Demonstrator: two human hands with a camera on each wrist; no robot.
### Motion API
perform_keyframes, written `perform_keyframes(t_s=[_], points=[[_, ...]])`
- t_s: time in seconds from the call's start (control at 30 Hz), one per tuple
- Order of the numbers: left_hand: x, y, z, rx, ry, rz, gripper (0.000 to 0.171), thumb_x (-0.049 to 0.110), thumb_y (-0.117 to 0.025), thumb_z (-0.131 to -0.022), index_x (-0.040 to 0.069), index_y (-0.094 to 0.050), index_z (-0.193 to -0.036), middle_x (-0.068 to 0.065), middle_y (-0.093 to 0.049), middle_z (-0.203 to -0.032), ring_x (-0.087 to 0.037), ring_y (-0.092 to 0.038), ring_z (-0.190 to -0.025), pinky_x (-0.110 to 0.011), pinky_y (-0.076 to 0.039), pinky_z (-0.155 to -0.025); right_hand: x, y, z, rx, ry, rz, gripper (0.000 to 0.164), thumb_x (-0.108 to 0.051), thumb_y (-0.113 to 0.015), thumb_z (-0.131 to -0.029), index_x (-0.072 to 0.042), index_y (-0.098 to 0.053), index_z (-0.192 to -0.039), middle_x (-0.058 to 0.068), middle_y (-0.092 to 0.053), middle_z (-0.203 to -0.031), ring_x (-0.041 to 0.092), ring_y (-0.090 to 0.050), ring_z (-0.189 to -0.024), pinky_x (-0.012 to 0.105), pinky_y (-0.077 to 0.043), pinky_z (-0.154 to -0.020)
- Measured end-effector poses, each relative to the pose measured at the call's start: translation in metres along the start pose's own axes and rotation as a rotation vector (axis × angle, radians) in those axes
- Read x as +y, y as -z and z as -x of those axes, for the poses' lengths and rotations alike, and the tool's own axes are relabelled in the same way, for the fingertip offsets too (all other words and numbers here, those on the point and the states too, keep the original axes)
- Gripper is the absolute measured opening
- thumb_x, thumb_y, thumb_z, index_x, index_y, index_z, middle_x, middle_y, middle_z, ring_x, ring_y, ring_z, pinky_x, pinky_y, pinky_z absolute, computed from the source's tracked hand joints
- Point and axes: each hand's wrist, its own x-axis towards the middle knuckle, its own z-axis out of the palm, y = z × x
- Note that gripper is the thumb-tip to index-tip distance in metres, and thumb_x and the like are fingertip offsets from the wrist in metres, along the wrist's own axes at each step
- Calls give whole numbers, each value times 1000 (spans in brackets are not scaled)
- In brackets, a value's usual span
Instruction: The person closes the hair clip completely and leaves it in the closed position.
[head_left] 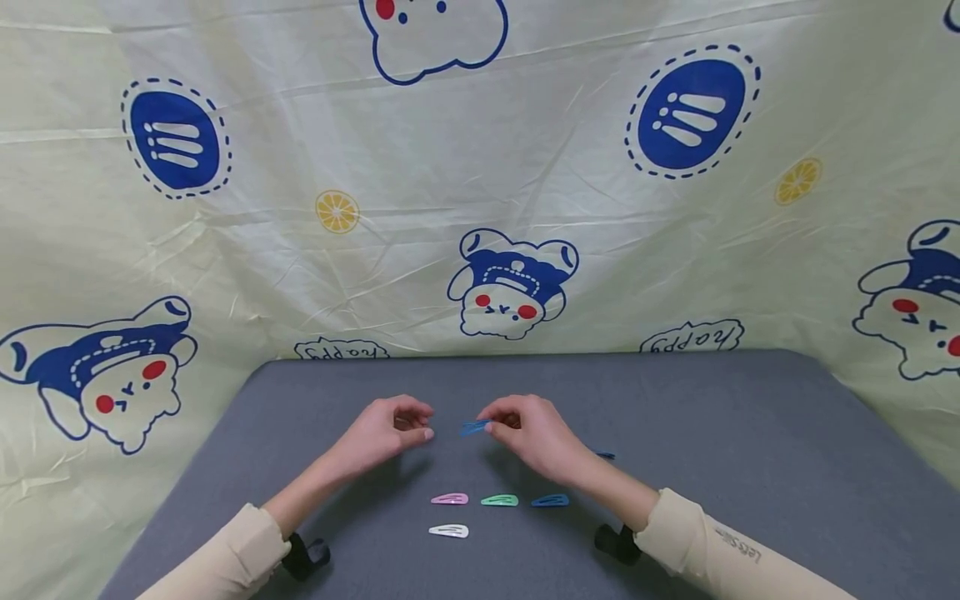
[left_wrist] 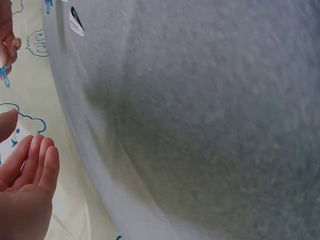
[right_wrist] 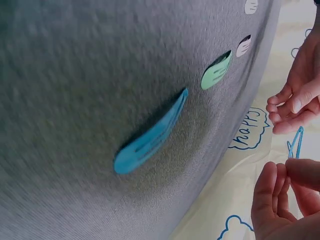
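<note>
My right hand (head_left: pixel 538 435) pinches a blue snap hair clip (head_left: pixel 472 427) between thumb and fingers above the table. In the right wrist view this clip (right_wrist: pixel 299 142) shows its two parts spread apart. Facing it, my left hand (head_left: pixel 386 433) is raised with relaxed fingers and holds nothing. Below the hands lies a row of hair clips: pink (head_left: pixel 450 498), green (head_left: pixel 499 500) and blue (head_left: pixel 551 500). A white hair clip (head_left: pixel 448 531) lies nearer to me, under the pink one.
Partly behind my right forearm, a small dark blue item (head_left: pixel 604 455) lies on the grey table (head_left: pixel 712 433). A printed cloth (head_left: pixel 420 275) hangs beyond the table's far edge. Black straps (head_left: pixel 618 543) go round both wrists.
</note>
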Motion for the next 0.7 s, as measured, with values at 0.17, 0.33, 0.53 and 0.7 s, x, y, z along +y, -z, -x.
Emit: perform_keyframes(t_s=[0.17,0.33,0.53,0.7], points=[[10,-3,5,41,3,3,28,15,-72,-89,2,-68,-113,-7,-66,-103,-16,-62,-92,-37,-50,-86,-2,1,9,80,-24,6,14,-9,-70,-91,-17,-76,-100,-4,-66,-91,16,-56,-75,31,-50,-64],[18,-6,9,71,-27,14,26,13,-72,-89,5,-69,-113,-9,-67,-108,-17,-63,-94,-40,-50,-89,-2,4,19,144,-29,9,15,-9,-71,-91,-20,-76,-100,-7,-65,-92,14,-56,-76,30,-50,-66],[30,-13,12,82,-66,29,27,13,-73,-89,6,-69,-114,-2,-67,-109,-18,-63,-95,-44,-50,-90,-4,9,32,208,-27,-12,16,-10,-71,-91,-22,-75,-100,-9,-63,-88,14,-56,-74,28,-49,-64],[42,-21,16,94,-57,52,28,11,-74,-87,10,-69,-115,0,-67,-110,-26,-65,-100,-47,-49,-91,-7,14,43,238,-5,-20,15,-12,-70,-92,-23,-75,-101,-10,-63,-88,13,-57,-74,28,-50,-65]])
